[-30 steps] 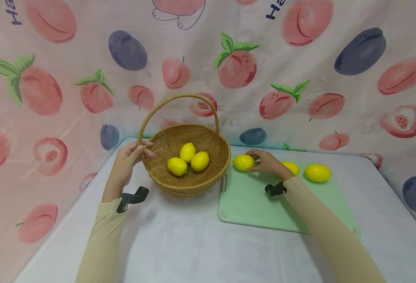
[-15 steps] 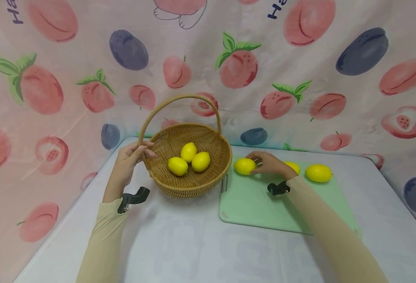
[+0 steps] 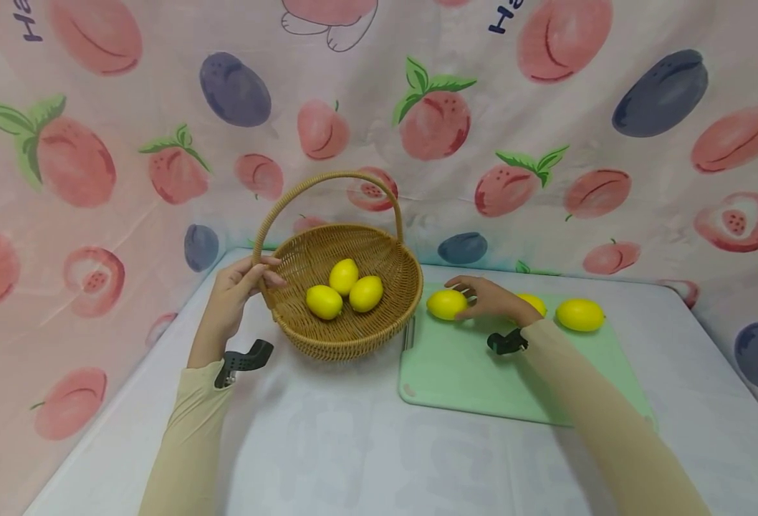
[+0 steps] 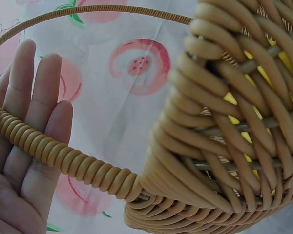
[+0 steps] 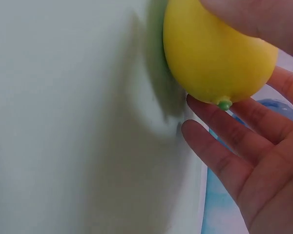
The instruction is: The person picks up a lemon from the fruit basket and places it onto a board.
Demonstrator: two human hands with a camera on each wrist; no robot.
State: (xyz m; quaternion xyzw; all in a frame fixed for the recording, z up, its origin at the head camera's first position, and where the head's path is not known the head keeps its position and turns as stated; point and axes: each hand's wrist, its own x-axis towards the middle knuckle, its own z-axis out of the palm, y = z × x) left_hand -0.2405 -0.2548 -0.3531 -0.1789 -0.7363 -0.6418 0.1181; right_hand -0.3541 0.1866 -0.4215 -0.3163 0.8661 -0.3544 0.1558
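Observation:
A wicker basket (image 3: 347,337) stands on the left, its rim leaning forward, with several yellow lemons (image 3: 343,277) grouped inside. My left hand (image 3: 232,290) pinches the foot of its handle (image 4: 63,158) between thumb and fingers; the fingers extend straight behind it in the left wrist view. At the far left end of a pale green cutting board (image 3: 469,376), my right hand (image 3: 491,297) holds a lemon (image 3: 446,305) by its right side. The right wrist view has the thumb across this lemon (image 5: 215,53), fingers spread behind it, and its shadow on the board close by.
Another lemon (image 3: 532,304), partly hidden by my right wrist, and a further lemon (image 3: 580,315) lie along the board's far edge. White cloth (image 3: 353,444) covers the table. A fruit-print curtain (image 3: 379,129) hangs behind it.
The lemon in my right hand has come slightly down and nearer over the board, then stayed almost still. My left hand and the basket have not visibly moved.

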